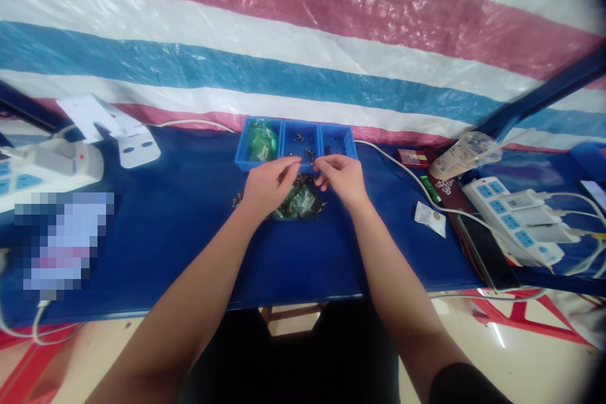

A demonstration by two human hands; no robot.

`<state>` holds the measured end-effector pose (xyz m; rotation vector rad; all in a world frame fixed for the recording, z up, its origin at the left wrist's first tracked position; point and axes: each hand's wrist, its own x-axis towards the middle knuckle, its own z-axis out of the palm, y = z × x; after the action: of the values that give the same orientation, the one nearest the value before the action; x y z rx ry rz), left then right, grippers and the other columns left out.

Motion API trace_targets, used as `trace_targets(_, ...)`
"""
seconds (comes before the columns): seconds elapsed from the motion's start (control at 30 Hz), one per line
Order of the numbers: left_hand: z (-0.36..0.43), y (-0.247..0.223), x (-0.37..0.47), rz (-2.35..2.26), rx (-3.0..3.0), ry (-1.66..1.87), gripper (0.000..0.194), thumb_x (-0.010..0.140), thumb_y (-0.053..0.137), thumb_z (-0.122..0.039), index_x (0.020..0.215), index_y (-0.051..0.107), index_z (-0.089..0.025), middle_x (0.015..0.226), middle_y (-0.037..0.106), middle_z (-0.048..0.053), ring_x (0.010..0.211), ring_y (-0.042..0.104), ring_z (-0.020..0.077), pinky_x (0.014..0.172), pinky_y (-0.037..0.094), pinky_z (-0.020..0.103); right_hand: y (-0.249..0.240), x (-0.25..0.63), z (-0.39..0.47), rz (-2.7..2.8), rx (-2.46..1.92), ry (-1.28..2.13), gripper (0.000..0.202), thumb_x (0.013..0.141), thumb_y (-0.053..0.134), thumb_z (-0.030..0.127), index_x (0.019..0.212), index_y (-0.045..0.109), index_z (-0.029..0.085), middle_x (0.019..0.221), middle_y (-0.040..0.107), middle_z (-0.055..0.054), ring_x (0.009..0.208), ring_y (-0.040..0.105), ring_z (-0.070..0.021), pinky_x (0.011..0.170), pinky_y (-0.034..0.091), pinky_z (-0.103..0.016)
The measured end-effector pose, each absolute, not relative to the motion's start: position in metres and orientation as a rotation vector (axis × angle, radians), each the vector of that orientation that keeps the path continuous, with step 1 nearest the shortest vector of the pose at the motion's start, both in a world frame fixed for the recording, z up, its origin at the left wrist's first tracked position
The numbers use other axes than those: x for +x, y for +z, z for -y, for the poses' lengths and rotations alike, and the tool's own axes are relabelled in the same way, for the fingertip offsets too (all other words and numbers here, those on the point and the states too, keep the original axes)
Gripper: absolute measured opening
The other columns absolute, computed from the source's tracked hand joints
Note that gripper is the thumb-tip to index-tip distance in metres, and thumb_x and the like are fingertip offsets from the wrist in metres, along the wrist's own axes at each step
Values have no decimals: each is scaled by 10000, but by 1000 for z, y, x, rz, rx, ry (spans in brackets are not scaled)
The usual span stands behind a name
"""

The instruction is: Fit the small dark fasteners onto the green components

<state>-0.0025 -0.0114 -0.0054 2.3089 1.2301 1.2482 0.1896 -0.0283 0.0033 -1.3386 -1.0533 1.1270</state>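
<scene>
Both of my hands are over the front edge of a row of blue bins. My left hand (269, 184) is closed, thumb and fingers pinched together; whatever they hold is too small to name. Facing it, my right hand (344, 182) is also pinched, and its fingertips hide anything between them. Below and between the hands lies a green-tinted clear plastic bag (300, 203) with small dark and brass-coloured parts around it. The left bin (243, 154) has a green plastic bag (262, 141) in it. Small metal parts (309, 155) lie in the middle bin (290, 129). A few dark pieces sit in the right bin (350, 134).
At the right are a plastic cup (458, 158), a white sachet (430, 219), a dark phone (490, 255) and a power strip (514, 221) with cables. A phone (69, 243), a white stand (135, 142) and another power strip (66, 164) are at the left. Striped sheeting (284, 38) hangs behind.
</scene>
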Motion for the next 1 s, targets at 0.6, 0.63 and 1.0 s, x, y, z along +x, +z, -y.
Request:
trace_targets(0.6, 12, -6, -3, -1241, 2304, 1289, 285, 988, 548, -364, 1030, 770, -191, 829, 772, 37, 672, 681, 136, 679, 527, 245, 6, 220, 33, 1823, -1646, 835, 162, 819, 664, 218, 897, 804, 193, 550, 664, 9, 433, 562, -116, 483, 458, -256)
trace_targets(0.63, 12, -6, -3, -1240, 2304, 1284, 281, 988, 547, -360, 1029, 769, -192, 830, 772, 35, 673, 680, 137, 677, 525, 245, 4, 221, 33, 1891, -1659, 755, 183, 815, 667, 202, 925, 813, 207, 582, 683, 4, 470, 582, -126, 525, 476, -270)
trace_targets(1.0, 12, -6, -2, -1223, 2313, 1272, 273, 990, 539, -350, 1019, 760, -193, 839, 769, 32, 691, 680, 137, 690, 511, 250, -2, 215, 31, 2069, -1732, 604, 208, 829, 711, 216, 1008, 805, 262, 756, 740, -9, 678, 648, -173, 674, 464, -317)
